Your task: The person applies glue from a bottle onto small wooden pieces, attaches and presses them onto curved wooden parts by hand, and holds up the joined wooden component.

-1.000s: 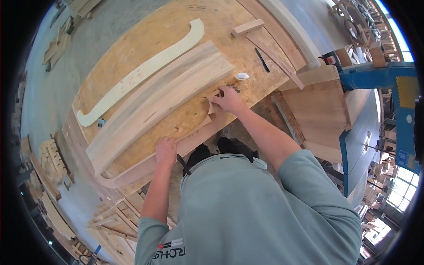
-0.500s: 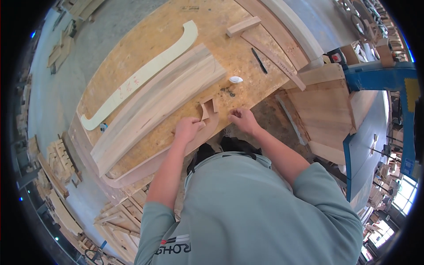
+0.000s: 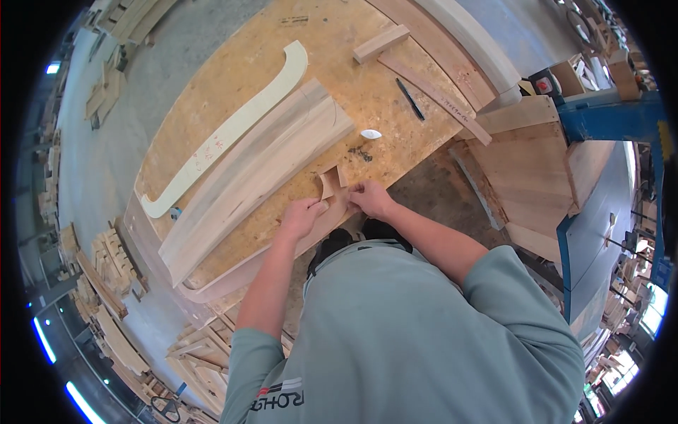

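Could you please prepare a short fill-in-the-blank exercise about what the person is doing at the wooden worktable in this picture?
1. Both hands, the left hand and the right hand, hold a small piece of sandpaper at the ____ edge of the worktable.
2. The long pale template has a ____ shape.
3. The black pencil lies on the ____.
4. The person wears a green ____.

Missing words: near; curved; worktable; shirt
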Demonstrator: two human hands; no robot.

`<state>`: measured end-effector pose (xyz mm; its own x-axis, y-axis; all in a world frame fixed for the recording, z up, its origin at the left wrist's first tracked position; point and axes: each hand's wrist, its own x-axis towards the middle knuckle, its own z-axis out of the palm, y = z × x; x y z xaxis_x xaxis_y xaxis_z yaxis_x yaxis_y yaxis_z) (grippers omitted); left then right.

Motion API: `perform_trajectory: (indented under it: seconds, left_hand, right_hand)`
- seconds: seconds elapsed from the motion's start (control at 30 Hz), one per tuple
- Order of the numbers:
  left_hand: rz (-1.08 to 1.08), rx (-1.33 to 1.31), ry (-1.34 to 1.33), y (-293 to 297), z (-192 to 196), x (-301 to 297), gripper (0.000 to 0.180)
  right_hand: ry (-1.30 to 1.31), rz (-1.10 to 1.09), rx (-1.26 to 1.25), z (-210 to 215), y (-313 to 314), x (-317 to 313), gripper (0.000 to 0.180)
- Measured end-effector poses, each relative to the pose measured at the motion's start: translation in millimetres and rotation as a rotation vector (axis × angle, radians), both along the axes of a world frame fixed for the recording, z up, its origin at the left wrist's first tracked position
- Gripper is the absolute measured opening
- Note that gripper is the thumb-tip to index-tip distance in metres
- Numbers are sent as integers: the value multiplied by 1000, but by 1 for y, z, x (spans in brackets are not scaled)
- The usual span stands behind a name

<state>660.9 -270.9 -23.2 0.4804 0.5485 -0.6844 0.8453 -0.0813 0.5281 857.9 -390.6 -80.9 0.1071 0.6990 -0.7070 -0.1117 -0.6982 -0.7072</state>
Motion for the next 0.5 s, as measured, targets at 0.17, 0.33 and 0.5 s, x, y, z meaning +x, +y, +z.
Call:
perform_trajectory:
  seconds: [0.17, 0.33, 0.5]
  left_hand:
    - [105, 70, -92, -8, -13, 5, 36]
    - [216, -64, -128, -5, -10, 15, 38]
    - [219, -215, -146, 4, -9, 16, 35]
  right_hand:
    - [93, -238, 57, 0, 5, 4, 16]
    - [-65, -89, 36, 10, -2, 13, 16]
    - [-75, 6, 58, -3, -14, 9, 15]
